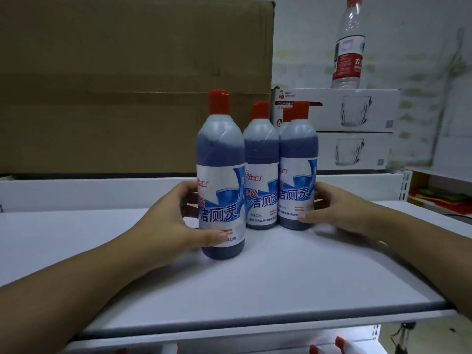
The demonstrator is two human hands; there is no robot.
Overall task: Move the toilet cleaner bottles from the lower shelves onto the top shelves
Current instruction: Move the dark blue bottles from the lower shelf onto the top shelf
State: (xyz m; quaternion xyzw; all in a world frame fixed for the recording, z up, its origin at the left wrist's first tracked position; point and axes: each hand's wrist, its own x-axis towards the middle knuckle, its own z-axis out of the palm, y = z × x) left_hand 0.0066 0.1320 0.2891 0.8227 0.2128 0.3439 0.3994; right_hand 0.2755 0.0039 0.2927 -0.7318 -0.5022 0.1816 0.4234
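Several toilet cleaner bottles with blue liquid, red caps and blue-white labels stand upright on the white top shelf (pixel 255 277). My left hand (pixel 184 215) wraps around the nearest, left bottle (pixel 221 175), thumb on its lower label. My right hand (pixel 339 213) holds the right bottle (pixel 297 169), fingers behind it and thumb at its base. A middle bottle (pixel 260 169) stands between them, and a further one is mostly hidden behind the right bottle. Red caps (pixel 339 343) of more bottles show on the shelf below.
A large brown cardboard box (pixel 127 80) stands behind the shelf. Two white glassware boxes (pixel 357 111) are stacked at the back right, with a clear water bottle (pixel 348 47) on top. A shelf upright (pixel 406 185) stands at the right.
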